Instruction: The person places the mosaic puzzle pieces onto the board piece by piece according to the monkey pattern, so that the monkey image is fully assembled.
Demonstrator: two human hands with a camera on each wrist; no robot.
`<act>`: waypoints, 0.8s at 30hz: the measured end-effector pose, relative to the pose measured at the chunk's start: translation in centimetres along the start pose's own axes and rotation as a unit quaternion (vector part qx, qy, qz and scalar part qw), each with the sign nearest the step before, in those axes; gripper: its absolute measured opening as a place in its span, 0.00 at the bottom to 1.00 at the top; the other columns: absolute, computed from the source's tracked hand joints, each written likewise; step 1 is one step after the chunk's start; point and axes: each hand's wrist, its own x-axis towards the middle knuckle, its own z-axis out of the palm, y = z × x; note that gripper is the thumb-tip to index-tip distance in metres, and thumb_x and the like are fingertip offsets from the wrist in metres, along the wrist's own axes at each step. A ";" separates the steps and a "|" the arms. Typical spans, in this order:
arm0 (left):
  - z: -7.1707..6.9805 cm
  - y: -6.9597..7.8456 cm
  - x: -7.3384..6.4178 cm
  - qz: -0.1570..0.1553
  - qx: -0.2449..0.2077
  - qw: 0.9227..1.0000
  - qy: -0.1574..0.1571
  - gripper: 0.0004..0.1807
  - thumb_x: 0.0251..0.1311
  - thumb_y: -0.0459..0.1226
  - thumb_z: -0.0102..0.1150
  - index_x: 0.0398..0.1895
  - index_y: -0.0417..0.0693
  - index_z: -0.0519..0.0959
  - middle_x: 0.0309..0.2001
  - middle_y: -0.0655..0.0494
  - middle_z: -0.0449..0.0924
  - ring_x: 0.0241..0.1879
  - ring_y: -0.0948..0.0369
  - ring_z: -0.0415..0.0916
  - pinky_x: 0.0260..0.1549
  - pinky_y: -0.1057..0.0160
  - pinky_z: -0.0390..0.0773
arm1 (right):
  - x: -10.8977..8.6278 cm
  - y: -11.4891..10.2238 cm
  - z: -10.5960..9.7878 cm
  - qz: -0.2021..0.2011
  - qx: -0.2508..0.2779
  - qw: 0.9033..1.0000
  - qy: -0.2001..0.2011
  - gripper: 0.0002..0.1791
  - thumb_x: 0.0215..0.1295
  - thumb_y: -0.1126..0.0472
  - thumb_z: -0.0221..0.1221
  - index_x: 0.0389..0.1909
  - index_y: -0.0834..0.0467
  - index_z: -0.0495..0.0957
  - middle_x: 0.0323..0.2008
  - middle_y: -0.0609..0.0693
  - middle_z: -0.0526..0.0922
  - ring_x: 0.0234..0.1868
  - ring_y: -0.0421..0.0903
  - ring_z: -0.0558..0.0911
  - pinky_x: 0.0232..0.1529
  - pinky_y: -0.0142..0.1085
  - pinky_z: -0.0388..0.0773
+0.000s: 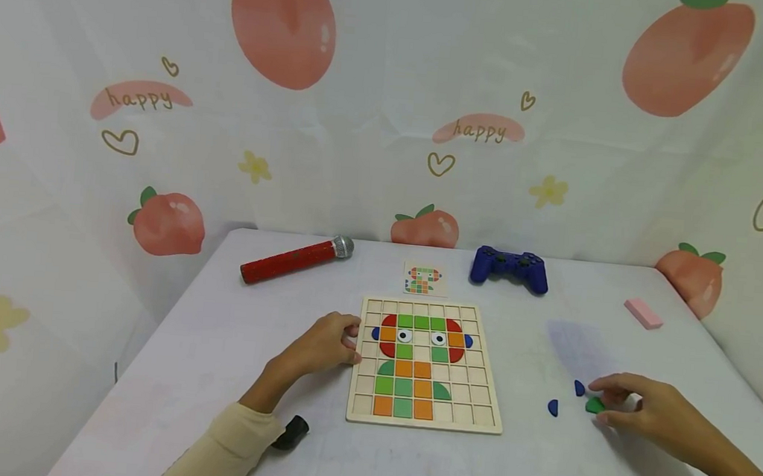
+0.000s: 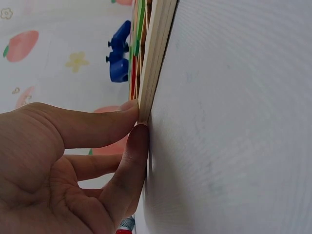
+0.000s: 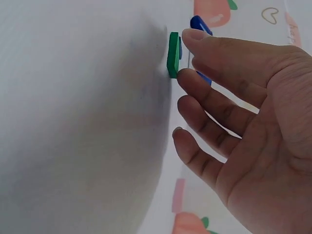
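Observation:
My left hand (image 1: 321, 344) pinches the left edge of a wooden grid board (image 1: 487, 418). The left wrist view has the thumb (image 2: 102, 127) on one side of that edge and a finger on the other. Coloured tiles on the board form a figure with two eye pieces. Over at the right, my right hand (image 1: 651, 416) hovers around a green tile (image 1: 595, 406), thumb and fingers apart on either side of it. In the right wrist view the fingers are loosely bent beside the green tile (image 3: 173, 55). Two blue half-round tiles (image 1: 553, 408) lie close by.
Behind the board lies a small pattern card (image 1: 426, 280). A red microphone (image 1: 295, 261) is at the back left, a blue game controller (image 1: 510, 269) at the back right. Farther right sits a pink block (image 1: 643, 314). A printed cloth hangs behind the table.

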 end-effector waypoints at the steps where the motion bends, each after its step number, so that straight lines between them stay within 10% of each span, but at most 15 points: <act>1: 0.0 0.0 0.0 -0.001 0.000 1.000 0.000 0.35 0.57 0.29 0.78 0.69 0.32 0.75 0.45 0.50 0.76 0.42 0.58 0.76 0.44 0.62 0.83 | 0.1 0.0 0.0 -0.001 0.001 1.000 -0.002 0.20 0.61 0.54 0.75 0.52 0.55 0.87 0.39 0.43 0.85 0.37 0.29 0.74 0.34 0.31 0.73; 24: 0.1 0.1 0.0 0.003 0.002 1.000 0.003 0.35 0.57 0.28 0.77 0.68 0.30 0.76 0.45 0.50 0.76 0.42 0.58 0.76 0.44 0.62 0.83 | 1.0 -0.4 0.1 0.011 0.003 0.999 -0.034 0.23 0.61 0.55 0.75 0.55 0.57 0.85 0.45 0.45 0.86 0.39 0.30 0.74 0.37 0.31 0.73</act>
